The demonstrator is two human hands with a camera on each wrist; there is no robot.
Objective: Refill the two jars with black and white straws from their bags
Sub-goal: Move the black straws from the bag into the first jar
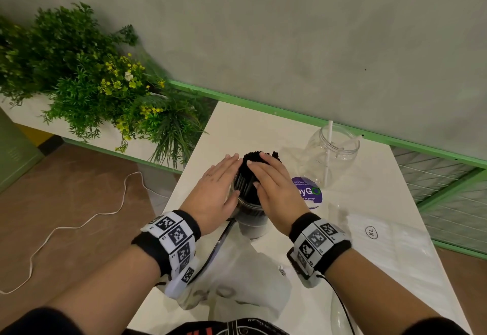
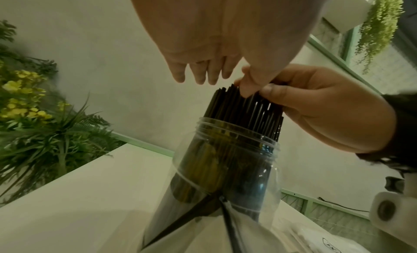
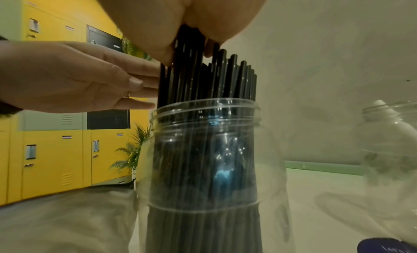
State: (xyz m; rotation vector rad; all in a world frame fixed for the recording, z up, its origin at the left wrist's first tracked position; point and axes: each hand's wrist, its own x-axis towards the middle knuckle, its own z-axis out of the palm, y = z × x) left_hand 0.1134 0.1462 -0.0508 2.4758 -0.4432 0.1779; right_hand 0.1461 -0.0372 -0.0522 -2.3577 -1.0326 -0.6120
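Note:
A clear jar (image 1: pixel 250 213) (image 2: pixel 225 158) (image 3: pixel 203 150) stands mid-table, packed with black straws (image 1: pixel 247 173) (image 2: pixel 243 107) (image 3: pixel 203 75) that stick out above its rim. My left hand (image 1: pixel 218 184) (image 2: pixel 203 60) (image 3: pixel 79 78) lies flat against the bundle's left side, fingers straight. My right hand (image 1: pixel 271 179) (image 2: pixel 315 110) (image 3: pixel 180 12) covers the straw tops, fingers over them and thumb on the near side. The second jar (image 1: pixel 332 150) (image 3: pixel 388 141), behind to the right, holds two white straws (image 1: pixel 329 144).
A crumpled, emptied plastic bag (image 1: pixel 237 268) lies near the front edge, with a loose black straw (image 1: pixel 221 239) beside it. A bag marked XL (image 1: pixel 382 237) lies on the right. A purple sticker (image 1: pixel 308 192) sits between the jars. Plants (image 1: pixel 92 84) line the left.

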